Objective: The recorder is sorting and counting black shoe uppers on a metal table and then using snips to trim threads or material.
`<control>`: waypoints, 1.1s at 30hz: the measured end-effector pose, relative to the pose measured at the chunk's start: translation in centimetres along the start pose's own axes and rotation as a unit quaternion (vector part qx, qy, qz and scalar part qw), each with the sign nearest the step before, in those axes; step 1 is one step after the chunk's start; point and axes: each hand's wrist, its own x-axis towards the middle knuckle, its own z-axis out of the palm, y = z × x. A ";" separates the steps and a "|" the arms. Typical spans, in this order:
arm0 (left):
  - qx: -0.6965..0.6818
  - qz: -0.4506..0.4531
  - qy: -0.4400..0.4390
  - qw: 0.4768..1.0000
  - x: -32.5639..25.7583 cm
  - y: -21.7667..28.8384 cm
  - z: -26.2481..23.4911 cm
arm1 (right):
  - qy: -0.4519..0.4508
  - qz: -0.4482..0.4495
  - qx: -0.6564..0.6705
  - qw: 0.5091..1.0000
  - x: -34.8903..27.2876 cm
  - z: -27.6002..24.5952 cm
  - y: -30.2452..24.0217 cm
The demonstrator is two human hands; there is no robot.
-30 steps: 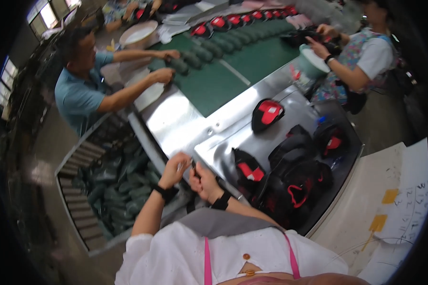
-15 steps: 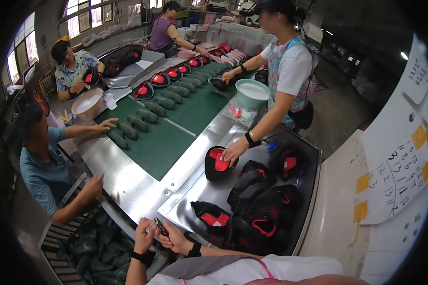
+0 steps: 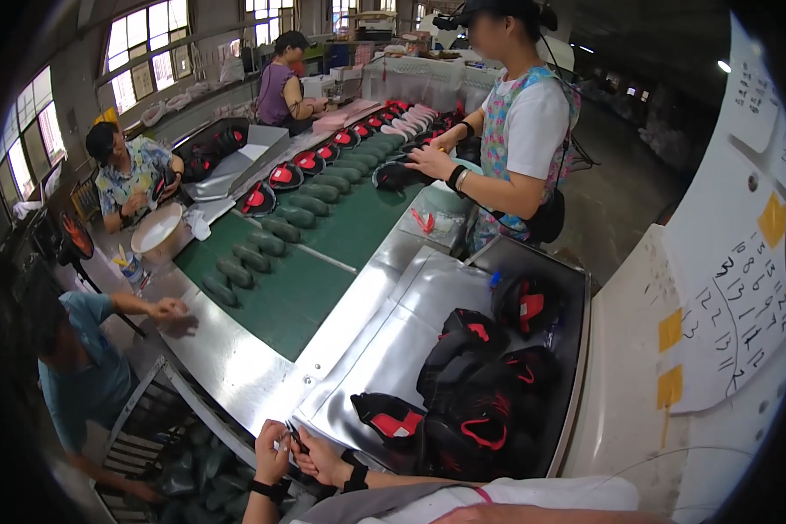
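Note:
Near the bottom middle, beside the metal tray's corner, my two hands are close together. My right hand (image 3: 320,461) is closed round a small dark hand tool (image 3: 299,439) with a pointed metal tip, perhaps nippers or pliers. Just left of it, the fingers of my left hand (image 3: 272,452) are pinched together at the tool's tip. What they hold, if anything, is too small to tell. Black shoe uppers with red linings (image 3: 480,410) lie heaped in the tray (image 3: 349,384), right of my hands. A single upper (image 3: 389,418) lies nearest to my right hand.
A green conveyor belt (image 3: 301,288) carries rows of dark green shoe lasts (image 3: 279,230) and uppers. A co-worker at the right holds an upper (image 3: 397,176) over it. At left, another co-worker reaches into a metal cart (image 3: 118,454) of lasts. A papered panel (image 3: 707,332) stands right.
The co-worker at right has taken an upper from the tray to the belt. The person at left has bent toward the cart. My hands stay together, the tool in my right hand.

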 end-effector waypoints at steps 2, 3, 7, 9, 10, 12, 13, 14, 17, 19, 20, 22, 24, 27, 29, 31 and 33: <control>-0.023 0.008 0.022 0.999 -0.3 -0.7 0.5 | 0.000 0.000 -0.014 1.000 0.2 -0.1 0.1; -0.060 -0.022 0.028 0.998 -0.5 -0.1 0.9 | 0.002 -0.004 -0.010 1.000 0.1 -0.1 0.1; -0.064 -0.025 0.022 0.997 -0.6 -0.3 1.5 | 0.003 -0.028 -0.013 1.000 0.1 -0.1 0.1; -0.113 -0.105 0.040 0.987 -1.8 -3.7 1.5 | -0.039 -0.081 -0.078 0.993 0.2 0.4 0.0; -0.111 -0.104 0.036 0.988 -1.7 -3.9 1.6 | -0.039 -0.084 -0.075 0.993 0.1 0.7 -0.4; -0.203 -0.182 0.050 0.961 -1.7 -3.7 2.0 | -0.018 -0.086 -0.085 0.993 -0.3 1.2 -0.5; -0.198 -0.184 0.045 0.962 -1.5 -3.4 2.1 | -0.018 -0.087 -0.078 0.993 -0.3 1.2 -0.4; -0.166 -0.177 0.070 0.968 -1.0 -3.1 2.2 | -0.006 -0.124 -0.057 0.991 -0.2 1.0 -0.5; -0.155 -0.169 0.097 0.969 -0.1 -1.4 1.7 | 0.063 -0.246 -0.052 0.966 1.0 0.2 -0.5; -0.178 -0.157 0.076 0.968 0.2 -1.0 1.3 | 0.079 -0.275 -0.081 0.955 1.0 0.3 -0.9; -0.161 -0.158 0.044 0.973 0.0 -1.2 0.9 | 0.121 -0.253 -0.107 0.954 1.0 0.8 -0.7; -0.117 -0.160 0.006 0.980 -0.4 -1.8 0.8 | 0.119 -0.238 -0.097 0.959 0.6 1.4 -0.6; -0.062 -0.140 -0.012 0.988 -0.7 -2.5 1.1 | 0.106 -0.277 -0.080 0.952 1.0 0.7 0.0; 0.020 -0.082 -0.009 0.996 0.2 -0.5 1.6 | 0.146 -0.267 -0.108 0.946 0.4 0.7 -0.1; 0.005 -0.082 -0.027 0.996 -0.4 -3.0 2.1 | 0.149 -0.273 -0.106 0.945 1.0 -0.2 0.5; -0.117 -0.173 -0.034 0.977 -0.6 -2.9 2.5 | 0.161 -0.309 -0.105 0.931 2.7 -1.5 1.2; -0.073 -0.147 -0.062 0.985 -0.2 -2.6 1.5 | 0.171 -0.302 -0.174 0.921 2.7 -1.0 1.4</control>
